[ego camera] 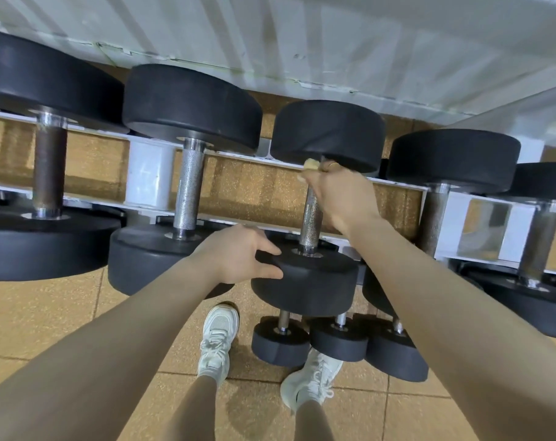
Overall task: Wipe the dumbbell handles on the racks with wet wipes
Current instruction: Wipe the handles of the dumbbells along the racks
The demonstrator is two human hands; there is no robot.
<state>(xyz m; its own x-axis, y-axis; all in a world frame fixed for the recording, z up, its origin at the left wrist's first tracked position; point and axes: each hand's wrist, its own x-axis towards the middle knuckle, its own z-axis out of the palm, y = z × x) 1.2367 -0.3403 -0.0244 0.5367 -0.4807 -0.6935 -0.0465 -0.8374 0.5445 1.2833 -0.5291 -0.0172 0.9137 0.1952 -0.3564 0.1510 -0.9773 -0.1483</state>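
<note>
- A person stands at a dumbbell rack point(149, 183), both bare arms stretched out over the top tier, white trainers point(217, 338) planted on the tan rubber floor point(47, 313) below.
- The right hand point(337, 195) curls round the far end of a knurled steel handle point(311, 224), just under the far weight head point(327, 135). A crumpled, yellowish wet wipe point(311, 163) pokes out past the fingers, trapped between the hand and the metal; the wrap-around grip looks meant to clean the bar's full girth in one pass.
- The left hand point(241, 253) rests on the near weight head point(305, 281) of the same dumbbell, thumb on top and fingers bent over the rubber edge. That hold appears to steady the weight so it cannot roll on the rails while the other hand rubs.
- The dumbbell lies across the two white rails, handle running near to far, which leaves the bar bare between them and open to the wipe.
- To the left sit two larger dumbbells: one with a bright knurled handle point(189, 186), and a further one whose handle point(49, 160) is dark and rusty-looking. More stand to the right point(435, 214).
- Smaller dumbbells point(340, 342) sit on a lower tier near the feet, handles mostly hidden.
- Judged from the hand's position at the far end, the stroke has the near stretch of bar left to cover.
</note>
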